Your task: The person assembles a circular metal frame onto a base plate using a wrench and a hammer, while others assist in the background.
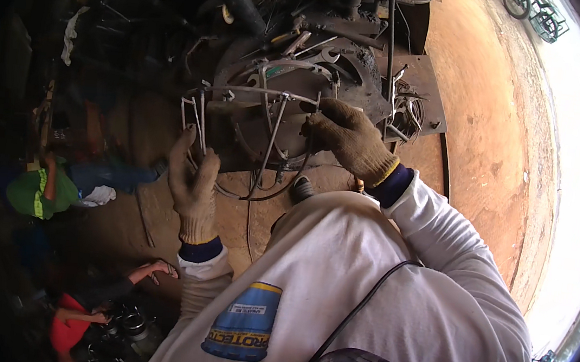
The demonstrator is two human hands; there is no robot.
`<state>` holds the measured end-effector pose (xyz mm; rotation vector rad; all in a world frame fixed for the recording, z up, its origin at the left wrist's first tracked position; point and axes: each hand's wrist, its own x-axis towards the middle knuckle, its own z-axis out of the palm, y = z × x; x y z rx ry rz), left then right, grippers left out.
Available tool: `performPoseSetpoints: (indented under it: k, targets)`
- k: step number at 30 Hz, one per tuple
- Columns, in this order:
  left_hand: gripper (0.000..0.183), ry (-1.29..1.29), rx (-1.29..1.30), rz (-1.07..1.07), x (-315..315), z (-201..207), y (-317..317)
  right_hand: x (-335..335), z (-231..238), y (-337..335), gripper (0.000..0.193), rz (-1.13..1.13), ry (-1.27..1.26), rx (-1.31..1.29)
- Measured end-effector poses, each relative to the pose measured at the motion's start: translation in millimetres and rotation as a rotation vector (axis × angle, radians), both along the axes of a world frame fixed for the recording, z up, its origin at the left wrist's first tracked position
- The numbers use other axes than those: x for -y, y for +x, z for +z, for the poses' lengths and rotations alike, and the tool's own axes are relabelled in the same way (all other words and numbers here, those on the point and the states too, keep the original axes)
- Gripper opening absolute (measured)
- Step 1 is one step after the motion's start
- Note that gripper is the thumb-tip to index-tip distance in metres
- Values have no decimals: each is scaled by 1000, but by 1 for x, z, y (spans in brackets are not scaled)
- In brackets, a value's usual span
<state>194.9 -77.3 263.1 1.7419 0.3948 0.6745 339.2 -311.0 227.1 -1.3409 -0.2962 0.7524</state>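
Single head-worn fisheye view, aimed steeply down over the wearer's chest; round metal worktable seen close ahead, edges bent outward.

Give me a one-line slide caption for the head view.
Gloved left hand and right hand grip a bent metal rod frame over a cluttered round steel worktable.

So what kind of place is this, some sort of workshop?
Most likely an open-air metal workshop: gloved hands, left and right, grip a wire frame over a round steel worktable strewn with wrenches, on bare dirt ground.
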Motion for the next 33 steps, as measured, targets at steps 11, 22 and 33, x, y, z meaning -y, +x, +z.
performPoseSetpoints:
  k: [11,22,33]
  targets:
    - [41,-87,-308,84,-33,-57,-13,-38,-40,-5,45,-94,-148,266]
    - [34,-134,-307,78,-33,-62,-5,5,-20,63,41,-250,-434,554]
    - [41,-112,-291,91,-44,-52,-18,-41,-38,160,41,98,-836,1078]
